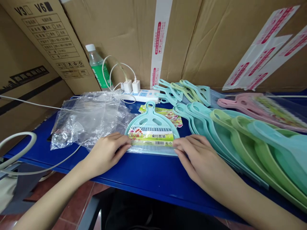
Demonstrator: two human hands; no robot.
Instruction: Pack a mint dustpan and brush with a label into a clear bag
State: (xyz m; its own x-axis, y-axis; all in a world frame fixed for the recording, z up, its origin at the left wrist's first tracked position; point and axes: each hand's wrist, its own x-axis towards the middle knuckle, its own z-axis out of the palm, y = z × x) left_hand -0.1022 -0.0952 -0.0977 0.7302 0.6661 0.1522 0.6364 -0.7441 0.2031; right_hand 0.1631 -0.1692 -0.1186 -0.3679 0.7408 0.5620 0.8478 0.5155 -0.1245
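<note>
A light-blue dustpan and brush set [151, 120] lies flat in a clear plastic bag in front of me, its handle pointing away. A green and yellow label card [155, 136] crosses the set near its close end, under the film. My left hand [105, 153] is closed, thumb and fingers pinching the bag's left edge beside the card. At the right edge, my right hand [198, 155] is closed on the bag too, with its fingertips partly hidden. More printed cards [169, 114] lie just behind the set.
Crumpled clear plastic bags [83, 118] are heaped on the left. Blue and green dustpans [230, 137] stack along the right, with small brushes [192, 91] behind and a pink set [249, 107] farther right. A power strip [144, 95], cables and a bottle [97, 68] stand before cardboard boxes.
</note>
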